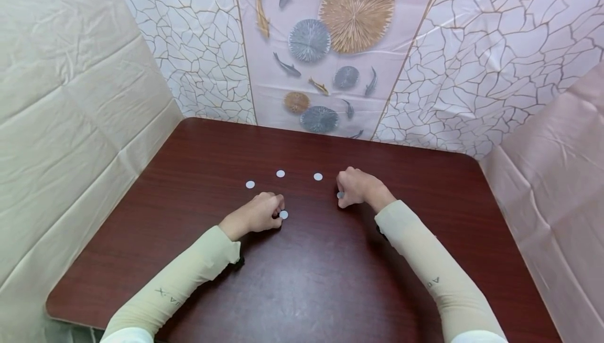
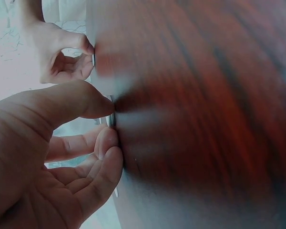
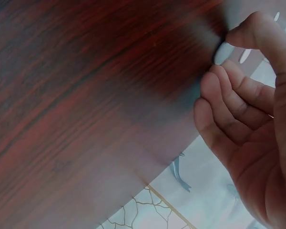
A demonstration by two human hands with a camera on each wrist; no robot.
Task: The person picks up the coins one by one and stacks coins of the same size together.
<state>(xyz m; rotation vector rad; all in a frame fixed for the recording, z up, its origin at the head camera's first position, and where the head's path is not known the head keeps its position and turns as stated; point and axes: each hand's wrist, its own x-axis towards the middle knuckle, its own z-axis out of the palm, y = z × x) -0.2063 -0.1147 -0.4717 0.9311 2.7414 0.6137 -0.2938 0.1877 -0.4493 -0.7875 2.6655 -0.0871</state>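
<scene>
My left hand is low over the table, pinching a small white disc by its edges between thumb and fingers. The left wrist view shows this disc nearly edge-on, flat at the tabletop. To the right, my right hand holds another white disc in the same manner, partly covered by the fingers in the head view. In the right wrist view that disc sits between the thumb and the forefinger. Its other fingers are curled beside the table surface.
Three more white discs lie beyond the hands: a left one, a middle one and a right one. The dark reddish wooden table has rounded corners. Patterned cloth hangs behind it, with plain cloth at both sides.
</scene>
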